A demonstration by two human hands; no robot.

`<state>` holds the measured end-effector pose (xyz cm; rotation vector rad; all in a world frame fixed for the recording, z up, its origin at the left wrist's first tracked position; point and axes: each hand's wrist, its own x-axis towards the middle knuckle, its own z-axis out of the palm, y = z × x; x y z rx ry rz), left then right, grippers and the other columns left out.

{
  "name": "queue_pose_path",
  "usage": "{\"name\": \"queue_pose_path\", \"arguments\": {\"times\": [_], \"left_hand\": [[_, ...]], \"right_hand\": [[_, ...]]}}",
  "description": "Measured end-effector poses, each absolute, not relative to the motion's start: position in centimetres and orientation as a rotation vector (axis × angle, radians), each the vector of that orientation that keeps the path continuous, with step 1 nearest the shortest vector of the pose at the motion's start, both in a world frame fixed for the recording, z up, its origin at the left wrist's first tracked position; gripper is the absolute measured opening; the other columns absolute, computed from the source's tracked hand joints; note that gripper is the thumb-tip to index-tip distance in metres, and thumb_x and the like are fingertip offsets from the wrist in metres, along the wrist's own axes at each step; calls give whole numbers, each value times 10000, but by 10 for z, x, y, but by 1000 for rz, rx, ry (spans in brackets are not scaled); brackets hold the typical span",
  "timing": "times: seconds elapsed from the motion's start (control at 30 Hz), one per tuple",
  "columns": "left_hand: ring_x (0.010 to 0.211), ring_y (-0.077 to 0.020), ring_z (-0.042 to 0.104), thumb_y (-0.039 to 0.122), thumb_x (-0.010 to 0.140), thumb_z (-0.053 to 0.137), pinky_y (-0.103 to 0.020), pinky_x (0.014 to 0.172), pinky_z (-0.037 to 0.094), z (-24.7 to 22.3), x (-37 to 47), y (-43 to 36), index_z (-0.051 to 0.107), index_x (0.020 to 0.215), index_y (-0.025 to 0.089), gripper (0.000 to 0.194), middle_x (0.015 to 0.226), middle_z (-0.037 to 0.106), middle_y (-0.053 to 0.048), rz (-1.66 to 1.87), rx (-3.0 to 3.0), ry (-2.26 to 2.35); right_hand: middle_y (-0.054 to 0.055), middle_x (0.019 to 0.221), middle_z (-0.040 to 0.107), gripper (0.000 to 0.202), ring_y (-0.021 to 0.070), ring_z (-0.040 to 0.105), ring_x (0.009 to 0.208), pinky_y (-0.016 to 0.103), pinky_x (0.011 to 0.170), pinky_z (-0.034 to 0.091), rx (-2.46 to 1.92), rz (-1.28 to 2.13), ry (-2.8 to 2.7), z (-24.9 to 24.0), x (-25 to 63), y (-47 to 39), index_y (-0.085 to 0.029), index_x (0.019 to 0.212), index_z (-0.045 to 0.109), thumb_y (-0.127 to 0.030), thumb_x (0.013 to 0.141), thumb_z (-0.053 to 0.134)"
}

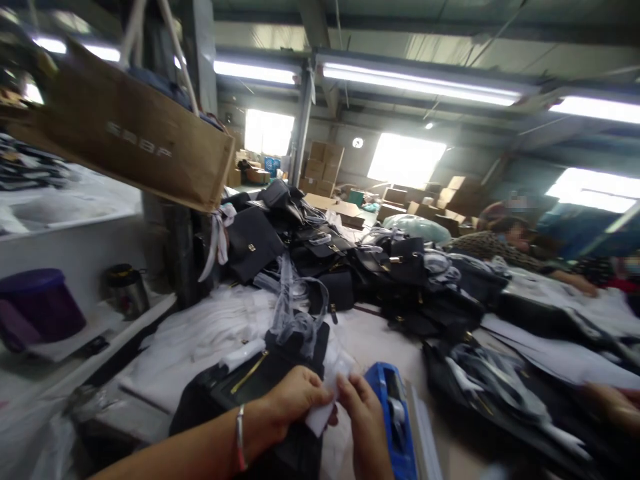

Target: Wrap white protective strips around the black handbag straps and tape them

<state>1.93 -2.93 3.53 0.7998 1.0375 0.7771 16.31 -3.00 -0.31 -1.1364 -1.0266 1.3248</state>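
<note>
In the head view a thin white wrapping sheet [323, 410] is pinched between my left hand [295, 399] and my right hand [364, 417], close to each other. Beneath and behind them lies a black handbag [215, 397] with a gold zipper, its handles [295, 320] wrapped in clear plastic. My left wrist wears a bracelet and rests over the bag's front. Just right of my right hand stands a blue tape dispenser [393, 413] with a roll in it. Part of the bag is hidden by my forearm.
A pile of black handbags [320, 247] fills the table's back. White wrapping sheets [210, 320] lie at left. A brown paper bag [145, 133] hangs upper left, above a purple container [40, 307]. Co-workers sit at right, one hand [613, 403] near another black bag [480, 393].
</note>
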Motion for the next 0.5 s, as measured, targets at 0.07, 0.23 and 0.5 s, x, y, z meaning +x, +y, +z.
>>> {"name": "queue_pose_path", "arguments": {"times": [0.07, 0.23, 0.5], "left_hand": [[567, -177, 627, 389, 567, 743, -244, 534, 430, 34, 17, -28, 628, 639, 117, 304, 636, 703, -101, 754, 818, 1006], [658, -215, 663, 417, 632, 684, -283, 608, 475, 37, 12, -27, 674, 762, 78, 364, 749, 729, -161, 706, 855, 954], [663, -229, 662, 406, 629, 649, -280, 578, 461, 29, 13, -23, 637, 713, 113, 305, 717, 718, -138, 718, 876, 1007]], "right_hand": [[-11, 705, 594, 292, 132, 537, 631, 217, 545, 450, -1097, 1334, -994, -2, 160, -30, -162, 838, 622, -442, 785, 684], [2, 723, 623, 315, 147, 579, 632, 226, 538, 466, -1111, 1359, -930, -6, 162, -28, -158, 897, 618, -440, 778, 694], [-21, 642, 596, 301, 112, 540, 534, 201, 463, 410, -1060, 1390, -913, -13, 157, -22, -159, 807, 597, -443, 781, 692]]}}
